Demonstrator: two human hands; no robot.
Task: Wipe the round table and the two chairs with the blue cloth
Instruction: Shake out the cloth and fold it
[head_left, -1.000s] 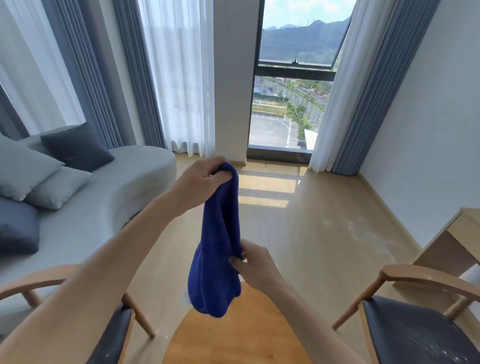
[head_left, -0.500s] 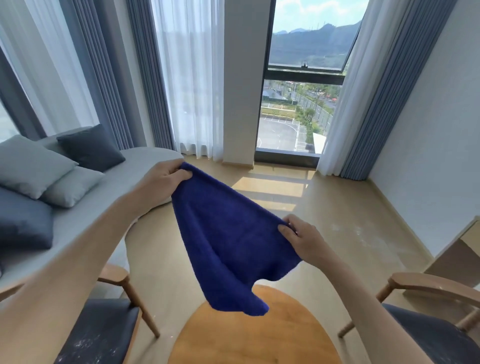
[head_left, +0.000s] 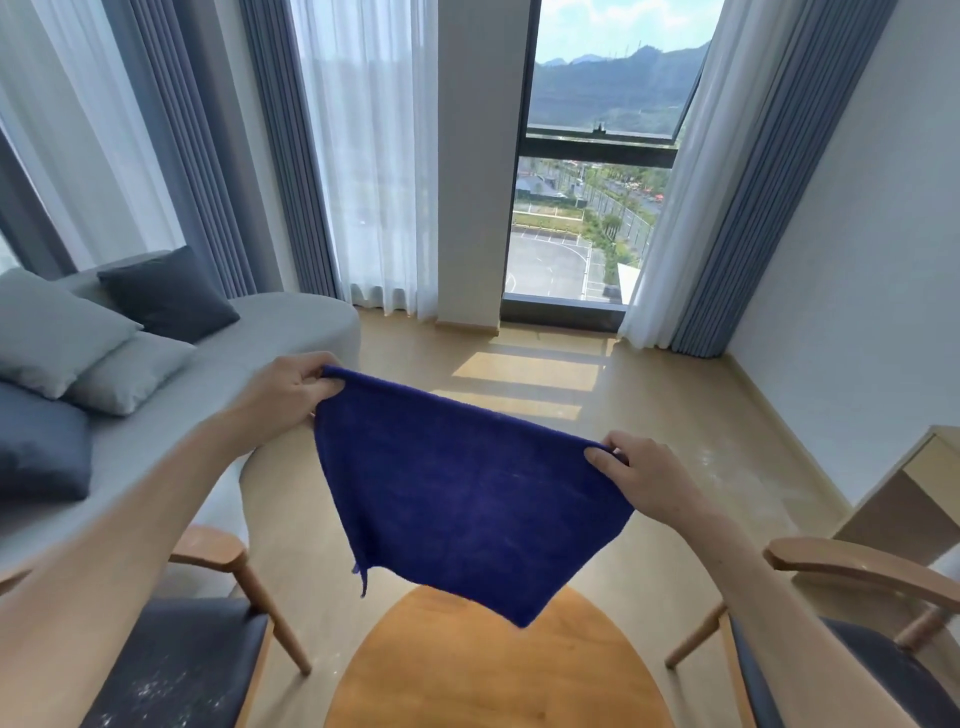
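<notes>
the sofa (head_left: 218, 374) fills the left of the frame: a grey upholstered body with a rounded end, carrying light grey and dark blue-grey cushions. floor-length curtains (head_left: 374, 156), sheer white with blue-grey panels beside them, cover the upper left and frame the window (head_left: 587, 208) at upper centre.

the round surface (head_left: 467, 686) sits at bottom centre: smooth orange-brown wood, its far edge curved, its near part cut off by the frame. the left chair (head_left: 171, 665) stands at lower left and the right chair (head_left: 862, 649) at lower right, one on each side of the round surface. each has a pale curved wooden armrest, angled wooden legs and a dark seat pad; the left seat shows white specks.

the blue cloth (head_left: 467, 493) hangs in the air at centre frame, above the far edge of the round surface and not touching it. it is a deep blue, napped fabric, spread flat. its stretched top edge is the long axis, running from middle left down to middle right. the free lower corner points down toward the surface; a loose thread hangs at its lower left edge.

the left hand (head_left: 291, 389) pinches the upper left corner with curled fingers. the right hand (head_left: 644, 478) pinches the upper right corner, thumb on the near face.
</notes>
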